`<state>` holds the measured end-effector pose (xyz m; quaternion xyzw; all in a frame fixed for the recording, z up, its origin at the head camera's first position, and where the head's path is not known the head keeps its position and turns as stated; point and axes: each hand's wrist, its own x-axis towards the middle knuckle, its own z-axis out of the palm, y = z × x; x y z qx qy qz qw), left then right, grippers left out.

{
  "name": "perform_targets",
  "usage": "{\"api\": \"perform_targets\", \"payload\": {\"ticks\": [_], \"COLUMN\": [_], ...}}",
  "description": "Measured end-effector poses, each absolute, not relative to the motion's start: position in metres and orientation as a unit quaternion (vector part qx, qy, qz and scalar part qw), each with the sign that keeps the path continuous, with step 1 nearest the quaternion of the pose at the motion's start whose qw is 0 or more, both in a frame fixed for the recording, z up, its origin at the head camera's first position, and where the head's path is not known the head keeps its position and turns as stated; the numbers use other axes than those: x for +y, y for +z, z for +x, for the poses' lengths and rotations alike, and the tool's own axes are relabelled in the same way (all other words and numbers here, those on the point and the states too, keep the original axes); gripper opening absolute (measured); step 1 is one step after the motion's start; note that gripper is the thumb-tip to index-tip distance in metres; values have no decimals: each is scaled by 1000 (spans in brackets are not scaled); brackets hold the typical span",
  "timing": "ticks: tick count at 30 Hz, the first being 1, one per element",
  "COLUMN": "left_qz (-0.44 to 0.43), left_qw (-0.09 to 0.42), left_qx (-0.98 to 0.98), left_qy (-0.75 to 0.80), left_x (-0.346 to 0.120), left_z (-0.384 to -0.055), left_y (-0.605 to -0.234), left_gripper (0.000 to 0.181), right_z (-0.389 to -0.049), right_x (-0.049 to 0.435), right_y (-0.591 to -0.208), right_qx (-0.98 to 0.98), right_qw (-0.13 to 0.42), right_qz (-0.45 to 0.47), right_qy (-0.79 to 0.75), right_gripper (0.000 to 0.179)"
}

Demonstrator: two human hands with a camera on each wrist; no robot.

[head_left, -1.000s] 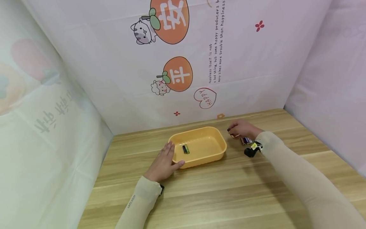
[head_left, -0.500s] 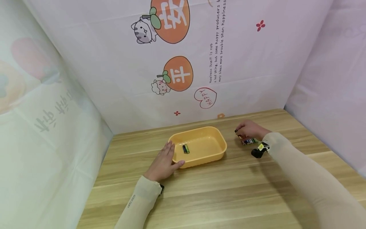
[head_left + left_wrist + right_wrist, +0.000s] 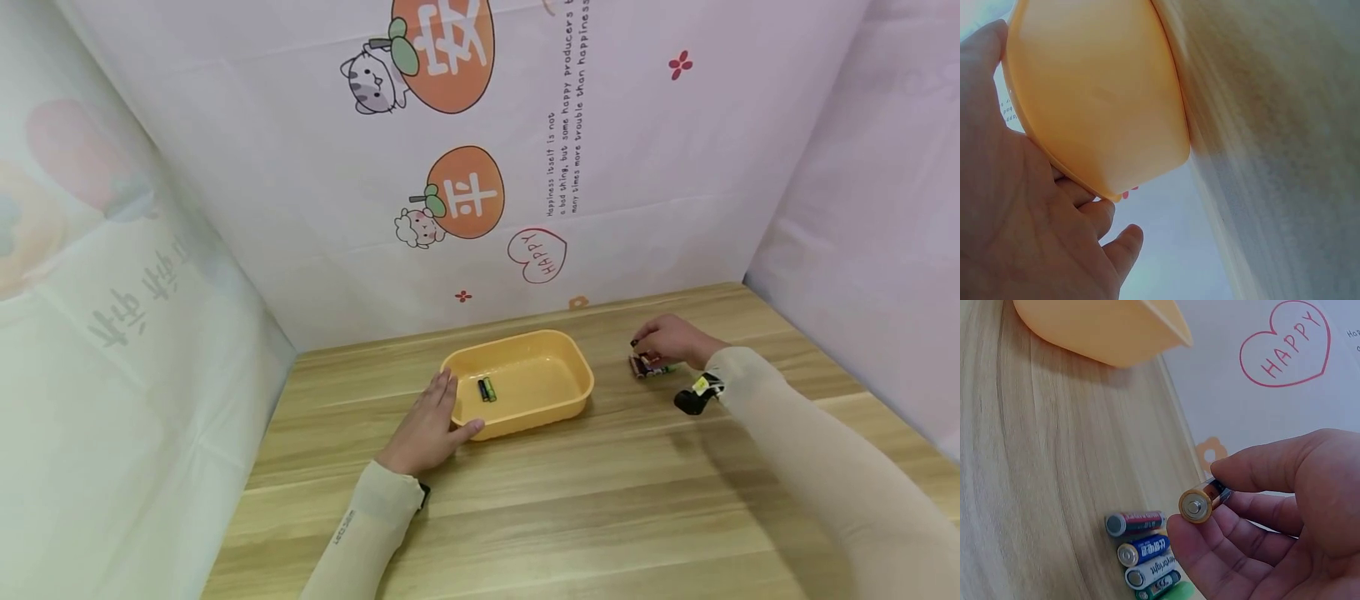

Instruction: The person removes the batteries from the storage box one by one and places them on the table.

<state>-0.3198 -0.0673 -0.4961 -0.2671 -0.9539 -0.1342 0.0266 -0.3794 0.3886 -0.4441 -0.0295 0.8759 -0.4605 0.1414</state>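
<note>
My right hand [image 3: 677, 340] pinches a black battery with a copper-coloured end [image 3: 1197, 505] between thumb and fingers, above the table. Below it, several batteries lie side by side in a row; in the right wrist view these include a red-and-grey battery [image 3: 1136, 523], a blue battery [image 3: 1145, 550] and a white battery [image 3: 1150, 571]. My left hand [image 3: 423, 429] rests against the left end of a yellow plastic basin [image 3: 536, 385], fingers extended along the rim and thumb at the front corner. Inside the basin lie a dark battery [image 3: 483, 390] and a green battery [image 3: 491, 389].
The wood-grain table [image 3: 570, 508] meets a printed white cloth wall [image 3: 330, 275] at the back, with more cloth on both sides. The basin stands left of the battery row, with a gap of bare wood between them.
My right hand has moved to the right, away from the basin, still pinching the battery, and now hovers over the row. The left hand and basin stay put.
</note>
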Motion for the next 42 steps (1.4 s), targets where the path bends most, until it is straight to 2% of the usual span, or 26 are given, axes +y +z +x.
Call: {"api": "perform_targets", "payload": {"ticks": [13,25,42], "left_qz": [-277,-266,-271], "left_qw": [42,16,29], "left_qx": [-948,-953,-950], "left_qy": [-150,-141,-149], "left_x": [-67,-67,-66], "left_z": [-317,-318,-317], "left_y": [-492,-494,-493], "left_gripper": [98,101,101], "right_z": [-376,-381,-388], "right_x": [409,432,453], "right_y": [-449,-456,-469], "right_qx": [859,851,851], "right_qw": [132,138,141], "right_qz": [-23,12,25], "right_qy": [-494,-507,-505], "right_gripper": [47,47,43]}}
